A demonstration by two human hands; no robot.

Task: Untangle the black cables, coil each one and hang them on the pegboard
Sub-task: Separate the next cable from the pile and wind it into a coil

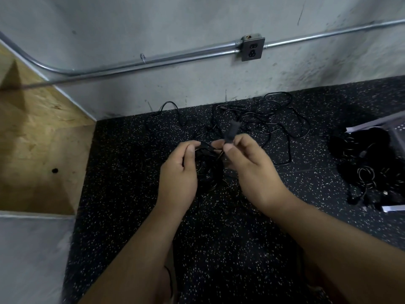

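Note:
A coil of black cable (207, 170) hangs between my hands above the speckled floor. My left hand (178, 175) pinches its loops at the top. My right hand (252, 167) pinches the cable's black plug end (230, 131), which points up. Behind them a loose tangle of black cables (260, 121) spreads over the floor up to the wall. At the right edge lies a pile of coiled black cables (368, 170) on the pegboard (394, 137), whose edge only partly shows.
The floor (219, 238) is black rubber with white flecks. A grey concrete wall (175, 29) carries metal conduit (153, 62) and a socket box (252, 48). A plywood panel (39, 132) stands at the left.

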